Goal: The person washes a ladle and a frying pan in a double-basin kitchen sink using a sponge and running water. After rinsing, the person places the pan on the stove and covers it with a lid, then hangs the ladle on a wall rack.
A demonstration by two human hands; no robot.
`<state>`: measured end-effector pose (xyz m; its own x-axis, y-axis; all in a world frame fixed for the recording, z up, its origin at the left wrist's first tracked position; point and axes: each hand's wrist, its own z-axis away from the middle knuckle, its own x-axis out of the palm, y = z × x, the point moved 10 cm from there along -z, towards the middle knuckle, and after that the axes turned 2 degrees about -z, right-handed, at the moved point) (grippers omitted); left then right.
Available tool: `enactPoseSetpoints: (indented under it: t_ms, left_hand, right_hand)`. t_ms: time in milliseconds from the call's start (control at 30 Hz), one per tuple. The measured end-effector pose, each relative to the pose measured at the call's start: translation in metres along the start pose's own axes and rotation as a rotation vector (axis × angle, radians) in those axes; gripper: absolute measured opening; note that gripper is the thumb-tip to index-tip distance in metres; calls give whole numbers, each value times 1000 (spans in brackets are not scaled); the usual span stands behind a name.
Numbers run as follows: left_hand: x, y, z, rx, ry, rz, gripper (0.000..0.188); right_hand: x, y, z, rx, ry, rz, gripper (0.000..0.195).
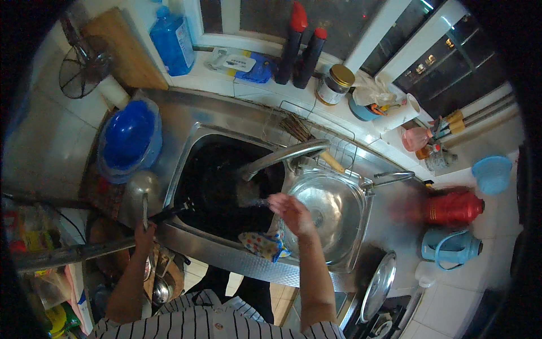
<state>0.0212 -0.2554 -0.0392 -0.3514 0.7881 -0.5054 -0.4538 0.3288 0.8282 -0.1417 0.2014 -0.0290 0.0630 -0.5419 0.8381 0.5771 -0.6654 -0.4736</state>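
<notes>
My left hand (pixel 145 239) is closed around the handle of a metal ladle (pixel 143 186), whose bowl lies over the counter left of the sink. My right hand (pixel 292 212) is raised over the divider between the two basins, blurred, with no object visible in it. A dark wok (pixel 211 186) fills the left basin, its black handle pointing toward my left hand. The curved metal faucet (pixel 288 154) reaches over it. A patterned cloth (pixel 264 246) hangs over the sink's front edge. In the right basin is a round shiny metal bowl (pixel 326 212).
Blue plastic basins (pixel 131 135) stand at the left. A wire rack (pixel 338 148) holds a bamboo brush (pixel 298 127) behind the faucet. Red (pixel 453 207) and blue (pixel 451 245) thermoses stand at the right, near a pot lid (pixel 379 288). Bottles and jars line the sill.
</notes>
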Motion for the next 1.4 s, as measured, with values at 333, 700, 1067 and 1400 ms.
enactPoseSetpoints:
  t_ms: [333,700,1067,1400]
  left_hand:
    - [7,-36,-13,11,-42,-50,7]
    - [0,32,15,34,152,-164,16]
    - [29,-34,19,-98,-278,-173,11]
    - [31,-28,40,-415,-259,201,6]
  right_hand:
    - [-276,-65,157,-550,1159,75,24]
    - [22,84,-32,347,-83,71,31]
    - [-60,133,-144,-359,-42,2554,36]
    - [39,252,-169,89,-243,1371,30]
